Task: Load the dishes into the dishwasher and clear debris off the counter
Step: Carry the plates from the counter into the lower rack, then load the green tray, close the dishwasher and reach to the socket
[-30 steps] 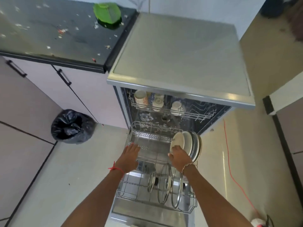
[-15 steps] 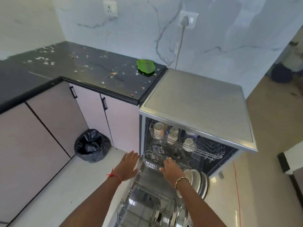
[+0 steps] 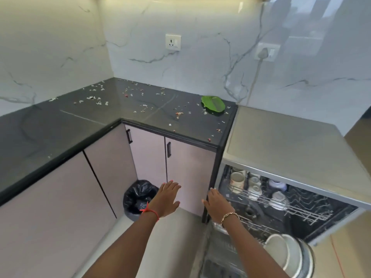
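Observation:
The dishwasher (image 3: pixel 285 149) stands open at the right. Its upper rack (image 3: pixel 281 203) holds cups, and white plates (image 3: pixel 281 255) stand in the pulled-out lower rack. The black counter (image 3: pixel 84 125) is strewn with small bits of debris (image 3: pixel 144 109), and a green leaf-shaped dish (image 3: pixel 213 104) sits at its right end. My left hand (image 3: pixel 167 198) hovers open in front of the cabinet doors, holding nothing. My right hand (image 3: pixel 217 204) is open at the dishwasher's left front edge, empty, above the lower rack.
A black bin bag (image 3: pixel 138 195) stands on the floor in the cabinet corner, just left of my left hand. Two wall sockets (image 3: pixel 173 41) sit on the marble backsplash; a cord runs down from the right one. An orange cable (image 3: pixel 337 257) lies on the floor at right.
My view has risen from the lower rack to the counter. My right hand has let go of the plates, and both hands have lifted away from the rack, open.

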A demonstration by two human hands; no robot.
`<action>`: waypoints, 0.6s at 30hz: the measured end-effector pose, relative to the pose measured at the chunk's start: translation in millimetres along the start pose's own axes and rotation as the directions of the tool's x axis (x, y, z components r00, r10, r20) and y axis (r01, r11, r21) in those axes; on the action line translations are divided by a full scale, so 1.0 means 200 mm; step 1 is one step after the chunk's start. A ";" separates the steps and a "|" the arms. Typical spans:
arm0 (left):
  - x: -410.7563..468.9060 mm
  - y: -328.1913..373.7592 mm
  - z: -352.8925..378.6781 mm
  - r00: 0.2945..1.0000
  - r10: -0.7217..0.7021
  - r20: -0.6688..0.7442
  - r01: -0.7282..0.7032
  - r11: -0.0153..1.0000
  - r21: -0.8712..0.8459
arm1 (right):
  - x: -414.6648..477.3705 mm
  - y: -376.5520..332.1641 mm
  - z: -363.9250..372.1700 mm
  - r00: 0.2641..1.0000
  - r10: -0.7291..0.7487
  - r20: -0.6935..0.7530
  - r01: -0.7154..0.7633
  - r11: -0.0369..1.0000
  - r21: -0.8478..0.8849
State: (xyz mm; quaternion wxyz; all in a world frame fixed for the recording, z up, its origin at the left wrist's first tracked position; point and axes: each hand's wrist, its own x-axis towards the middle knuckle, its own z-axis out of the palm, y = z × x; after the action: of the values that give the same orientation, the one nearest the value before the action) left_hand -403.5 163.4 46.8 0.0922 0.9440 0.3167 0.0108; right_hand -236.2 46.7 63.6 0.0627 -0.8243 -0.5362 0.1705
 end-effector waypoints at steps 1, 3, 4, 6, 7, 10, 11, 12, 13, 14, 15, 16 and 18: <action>0.00 -0.09 -0.03 1.000 0.010 -0.009 -0.010 1.000 -0.003 | 0.04 -0.08 0.00 1.000 0.005 -0.010 -0.005 1.000 0.014; 0.00 -0.24 -0.09 0.999 0.024 -0.022 -0.024 1.000 -0.017 | 0.11 -0.21 0.01 0.999 -0.007 -0.040 0.008 1.000 0.007; -0.01 -0.30 -0.12 0.999 0.025 -0.027 -0.026 0.999 -0.028 | 0.14 -0.25 0.01 0.998 -0.027 -0.052 0.026 1.000 -0.017; 0.00 -0.41 -0.17 0.999 0.028 -0.024 -0.029 0.999 -0.027 | 0.18 -0.34 0.01 0.997 -0.037 -0.068 0.034 0.999 -0.041; 0.01 -0.47 -0.20 0.999 0.022 -0.038 -0.023 0.999 -0.022 | 0.20 -0.39 0.00 0.997 -0.034 -0.069 0.029 0.998 -0.061; 0.11 -0.63 -0.28 0.994 -0.007 -0.111 0.001 0.999 -0.049 | 0.29 -0.49 -0.05 0.995 -0.046 -0.085 0.036 0.994 -0.107; 0.14 -0.67 -0.31 0.993 -0.006 -0.120 -0.001 0.998 -0.059 | 0.32 -0.50 -0.07 0.994 -0.044 -0.096 0.034 0.994 -0.105; 0.18 -0.70 -0.33 0.992 -0.002 -0.128 -0.007 0.998 -0.070 | 0.35 -0.51 -0.09 0.993 -0.040 -0.112 0.028 0.994 -0.106; 0.23 -0.72 -0.35 0.990 0.004 -0.142 -0.016 0.996 -0.085 | 0.39 -0.52 -0.12 0.992 -0.031 -0.123 0.017 0.994 -0.111; 0.27 -0.75 -0.36 0.987 0.009 -0.159 -0.025 0.995 -0.099 | 0.43 -0.52 -0.14 0.990 -0.031 -0.139 0.015 0.994 -0.110; 0.32 -0.77 -0.38 0.985 0.013 -0.175 -0.033 0.993 -0.111 | 0.48 -0.52 -0.16 0.987 -0.026 -0.157 0.009 0.994 -0.110; 0.38 -0.79 -0.39 0.983 0.015 -0.183 -0.037 0.992 -0.120 | 0.53 -0.52 -0.18 0.985 -0.019 -0.171 0.002 0.995 -0.102; 0.49 -0.83 -0.41 0.982 0.028 -0.185 -0.052 0.991 -0.127 | 0.64 -0.51 -0.23 0.983 -0.014 -0.182 -0.004 0.995 -0.096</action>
State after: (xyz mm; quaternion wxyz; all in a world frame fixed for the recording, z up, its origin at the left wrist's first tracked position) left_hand -430.7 364.7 93.0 0.1243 0.9371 0.3034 0.1198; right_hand -261.6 208.1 109.4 0.0722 -0.8371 -0.5379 0.0682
